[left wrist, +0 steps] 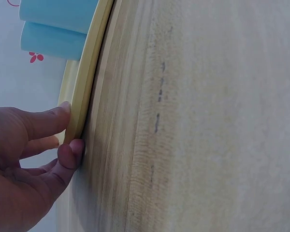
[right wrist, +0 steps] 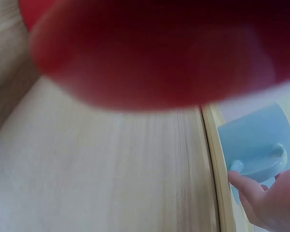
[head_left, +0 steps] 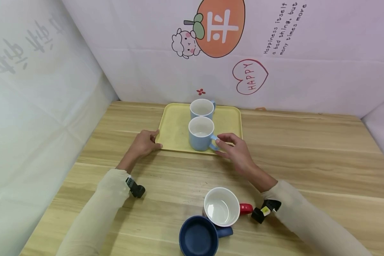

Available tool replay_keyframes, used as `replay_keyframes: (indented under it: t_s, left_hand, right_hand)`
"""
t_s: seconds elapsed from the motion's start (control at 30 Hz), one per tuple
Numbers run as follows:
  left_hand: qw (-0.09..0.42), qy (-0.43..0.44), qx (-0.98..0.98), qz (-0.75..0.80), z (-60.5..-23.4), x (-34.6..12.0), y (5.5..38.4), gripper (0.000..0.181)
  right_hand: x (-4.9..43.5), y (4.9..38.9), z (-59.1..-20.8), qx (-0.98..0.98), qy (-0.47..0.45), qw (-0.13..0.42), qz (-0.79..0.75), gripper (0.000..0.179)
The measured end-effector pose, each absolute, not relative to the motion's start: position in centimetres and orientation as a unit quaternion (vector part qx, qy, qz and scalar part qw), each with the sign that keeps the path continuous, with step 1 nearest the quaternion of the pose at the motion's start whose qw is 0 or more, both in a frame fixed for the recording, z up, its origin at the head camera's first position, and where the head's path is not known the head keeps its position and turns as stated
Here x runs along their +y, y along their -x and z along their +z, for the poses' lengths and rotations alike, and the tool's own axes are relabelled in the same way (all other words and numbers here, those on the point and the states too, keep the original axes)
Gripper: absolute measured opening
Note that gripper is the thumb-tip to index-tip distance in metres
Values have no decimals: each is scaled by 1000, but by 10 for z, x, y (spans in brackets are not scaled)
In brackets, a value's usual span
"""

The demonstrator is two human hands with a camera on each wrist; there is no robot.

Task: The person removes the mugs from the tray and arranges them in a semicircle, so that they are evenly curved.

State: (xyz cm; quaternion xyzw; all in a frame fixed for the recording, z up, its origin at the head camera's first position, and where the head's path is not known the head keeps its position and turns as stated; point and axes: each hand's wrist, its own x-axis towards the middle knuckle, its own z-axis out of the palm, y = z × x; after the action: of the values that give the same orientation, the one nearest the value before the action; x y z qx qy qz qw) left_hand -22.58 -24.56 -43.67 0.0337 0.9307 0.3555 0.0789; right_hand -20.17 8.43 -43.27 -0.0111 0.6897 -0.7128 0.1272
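Observation:
At the back of the table lies a yellow rectangular tray (head_left: 174, 126) with two light blue mugs, white inside, one behind the other. My left hand (head_left: 144, 143) pinches the tray's near left corner; the left wrist view shows thumb and fingers on either side of the rim. The front light blue mug (head_left: 198, 142) stands upright near the tray's front edge, handle to the right. My right hand (head_left: 238, 153) holds that handle between thumb and fingers. Behind it is the rear light blue mug (head_left: 202, 106), its lower part partly hidden.
Nearer to me stand a white mug with a red handle (head_left: 222, 207) and a dark blue mug (head_left: 198, 236), close together. The red handle, blurred, fills the top of the right wrist view. A printed white cloth (head_left: 140, 64) rises behind the wooden table (head_left: 307, 153).

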Motion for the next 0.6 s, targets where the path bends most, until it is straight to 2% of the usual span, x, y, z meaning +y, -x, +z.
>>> replay_keyframes:
  t_s: [0.6]
  left_hand:
    - [76,-34,930,358,-438,-246,226,65]
  right_hand:
    - [85,207,-434,702,11,153,-695,32]
